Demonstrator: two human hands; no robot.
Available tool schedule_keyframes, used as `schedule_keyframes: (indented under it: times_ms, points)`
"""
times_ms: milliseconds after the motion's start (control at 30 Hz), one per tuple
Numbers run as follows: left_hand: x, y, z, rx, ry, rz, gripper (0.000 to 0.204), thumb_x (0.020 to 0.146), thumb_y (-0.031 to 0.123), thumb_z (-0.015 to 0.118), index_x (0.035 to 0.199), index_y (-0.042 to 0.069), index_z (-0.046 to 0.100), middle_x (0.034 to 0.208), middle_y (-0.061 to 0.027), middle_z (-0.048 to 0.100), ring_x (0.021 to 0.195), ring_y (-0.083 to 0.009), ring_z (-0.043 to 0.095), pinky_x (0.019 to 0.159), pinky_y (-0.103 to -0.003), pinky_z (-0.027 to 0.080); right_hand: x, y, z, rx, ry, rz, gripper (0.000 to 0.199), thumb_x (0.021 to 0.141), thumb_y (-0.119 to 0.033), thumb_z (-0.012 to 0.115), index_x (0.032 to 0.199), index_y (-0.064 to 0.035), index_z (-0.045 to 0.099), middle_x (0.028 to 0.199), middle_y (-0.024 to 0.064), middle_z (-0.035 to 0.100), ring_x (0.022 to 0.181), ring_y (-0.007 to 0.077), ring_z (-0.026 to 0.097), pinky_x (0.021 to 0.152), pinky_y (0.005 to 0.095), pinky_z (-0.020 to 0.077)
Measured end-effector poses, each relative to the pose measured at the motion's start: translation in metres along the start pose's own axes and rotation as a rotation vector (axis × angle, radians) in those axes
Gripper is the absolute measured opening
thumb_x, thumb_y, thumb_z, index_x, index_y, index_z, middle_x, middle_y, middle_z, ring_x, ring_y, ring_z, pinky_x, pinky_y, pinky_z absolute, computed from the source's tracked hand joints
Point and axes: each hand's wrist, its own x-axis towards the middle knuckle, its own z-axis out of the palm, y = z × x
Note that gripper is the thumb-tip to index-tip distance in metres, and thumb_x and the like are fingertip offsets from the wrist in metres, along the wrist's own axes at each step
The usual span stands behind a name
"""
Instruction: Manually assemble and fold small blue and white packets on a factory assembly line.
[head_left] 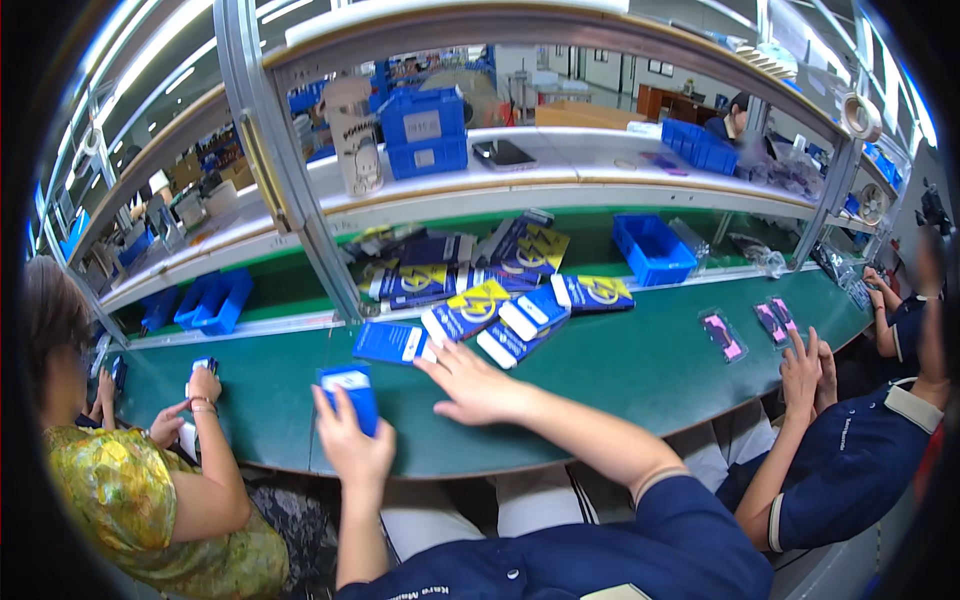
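Blue box in the head view: the left hand pinches it above the green tabletop; the right hand, fingers spread, reaches a second box beside the carton pile. Seemingly a pick-up step; the next move calls for gripping that box alone.

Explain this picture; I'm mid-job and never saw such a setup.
No robot here: these are bare hands, seen by a fisheye camera worn on the head, looking down, so straight edges bend. The left hand has a blue box in its grip. The right hand, spread open, is at the white end of a flat blue box; contact is unclear. Beyond, blue and yellow boxes lie on the green table. Pink items in clear packs lie further right.
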Motion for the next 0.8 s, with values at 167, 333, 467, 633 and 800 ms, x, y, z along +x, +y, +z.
schedule_keyframes:
  times_ms: [167, 333, 467, 633, 800]
  points:
    - [0.04, -0.093, 0.009, 0.113, -0.291, -0.133, 0.066, 0.078, 0.025, 0.071, 0.136, -0.002, 0.056, 0.144, -0.032, 0.047, 0.127, -0.0482, 0.049, 0.11, -0.047, 0.04, 0.026, 0.013, 0.027, -0.208, 0.043, 0.013, 0.068, 0.095, -0.041, 0.06, 0.15, -0.0056, 0.039, 0.154, 0.031, 0.031, 0.149, 0.0424, 0.022, 0.122, 0.054, 0.0153]
    - [0.068, -0.072, 0.022, 0.212, -0.507, -0.075, 0.053, 0.089, 0.031, 0.065, 0.134, 0.003, 0.059, 0.146, -0.0282, 0.046, 0.14, -0.0465, 0.037, 0.114, -0.056, 0.032, 0.007, -0.007, 0.036, -0.226, -0.058, -0.004, 0.057, 0.097, -0.042, 0.056, 0.141, -0.0072, 0.05, 0.139, 0.0276, 0.05, 0.139, 0.0419, 0.039, 0.119, 0.0575, 0.0215]
    - [0.115, -0.011, 0.039, -0.222, -0.655, 0.156, 0.044, 0.088, 0.027, 0.069, 0.123, 0.0, 0.066, 0.128, -0.0248, 0.062, 0.116, -0.0383, 0.061, 0.099, -0.041, 0.049, 0.006, -0.019, 0.005, -0.072, -0.099, -0.051, 0.043, 0.096, -0.037, 0.059, 0.128, -0.0091, 0.058, 0.106, 0.0184, 0.064, 0.11, 0.0356, 0.059, 0.098, 0.0508, 0.042]
    - [0.145, 0.02, 0.066, -0.491, -1.007, 0.267, 0.028, 0.087, 0.021, 0.071, 0.103, -0.002, 0.072, 0.095, -0.0177, 0.074, 0.086, -0.0245, 0.071, 0.079, -0.035, 0.055, 0.005, 0.002, 0.025, 0.02, 0.073, -0.126, 0.024, 0.087, -0.03, 0.067, 0.096, -0.0084, 0.067, 0.083, 0.0129, 0.068, 0.088, 0.0313, 0.065, 0.075, 0.0447, 0.0531]
    - [0.128, 0.025, 0.062, -0.547, -0.847, 0.311, 0.02, 0.085, 0.017, 0.074, 0.088, -0.003, 0.071, 0.078, -0.014, 0.07, 0.069, -0.0198, 0.066, 0.066, -0.033, 0.052, -0.003, -0.016, 0.004, -0.05, -0.122, 0.01, 0.044, 0.082, -0.046, 0.073, 0.103, -0.0073, 0.065, 0.107, 0.0139, 0.065, 0.102, 0.03, 0.059, 0.089, 0.0439, 0.0474]
